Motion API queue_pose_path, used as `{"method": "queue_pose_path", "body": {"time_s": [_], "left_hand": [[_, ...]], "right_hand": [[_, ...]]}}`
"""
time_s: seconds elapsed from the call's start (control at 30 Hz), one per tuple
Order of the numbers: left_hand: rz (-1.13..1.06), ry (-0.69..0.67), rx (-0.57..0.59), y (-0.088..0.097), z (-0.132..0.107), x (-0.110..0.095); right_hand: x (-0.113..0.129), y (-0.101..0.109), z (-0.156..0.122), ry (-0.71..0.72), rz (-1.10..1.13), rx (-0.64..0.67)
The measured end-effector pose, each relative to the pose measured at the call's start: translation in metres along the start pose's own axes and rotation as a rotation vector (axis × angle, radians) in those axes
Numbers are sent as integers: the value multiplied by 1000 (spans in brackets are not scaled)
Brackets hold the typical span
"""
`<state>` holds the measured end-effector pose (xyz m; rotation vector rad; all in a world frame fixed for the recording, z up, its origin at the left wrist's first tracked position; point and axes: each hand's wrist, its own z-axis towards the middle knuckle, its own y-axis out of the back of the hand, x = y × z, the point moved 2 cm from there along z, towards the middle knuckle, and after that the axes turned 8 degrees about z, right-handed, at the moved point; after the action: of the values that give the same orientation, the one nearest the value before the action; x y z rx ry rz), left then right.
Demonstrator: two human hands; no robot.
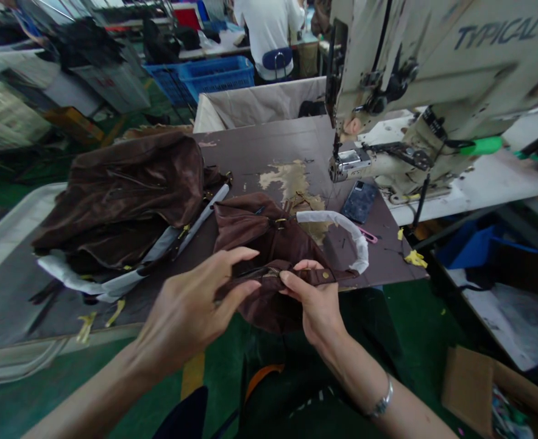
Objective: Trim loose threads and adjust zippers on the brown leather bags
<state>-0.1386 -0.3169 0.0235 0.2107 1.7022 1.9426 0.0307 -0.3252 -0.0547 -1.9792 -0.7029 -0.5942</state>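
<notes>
A brown leather handbag (245,235) lies at the table's front edge, its near part hanging over. My right hand (321,302) pinches the bag's opening beside the brass zipper (271,272), thumb on top. My left hand (200,296) is at the left end of that opening, thumb and index finger spread apart; its other fingers are partly hidden. The bag's handle (357,238), wrapped in white padding, curves out to the right over the table. Further left, another brown leather bag (136,183) lies with its wrapped straps toward me.
A sewing machine (433,79) stands at the right, its narrow arm reaching over the table (236,152). Near it lie a phone (360,201) and a pink tool (368,236). Blue crates (218,76) and a seated person (271,30) are behind. A cardboard box (470,387) sits lower right.
</notes>
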Motion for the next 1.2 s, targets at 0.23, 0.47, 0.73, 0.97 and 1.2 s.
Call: {"method": "queue_pose_path", "body": {"time_s": [0.23,0.47,0.73,0.97,1.2], "left_hand": [[1,-99,88,-43,7,7],[268,-284,-117,-48,-7,13],[332,-537,-147,-47,-3,16],[350,-622,-268,-59,-8,26],[316,-609,-227,-65,-10,30]], "right_hand": [[3,6,-2,-23,4,6],[5,5,-1,-66,19,9],[4,5,-3,-119,37,-46],[1,4,-3,-151,61,-63],[-2,7,0,-116,43,-59]]}}
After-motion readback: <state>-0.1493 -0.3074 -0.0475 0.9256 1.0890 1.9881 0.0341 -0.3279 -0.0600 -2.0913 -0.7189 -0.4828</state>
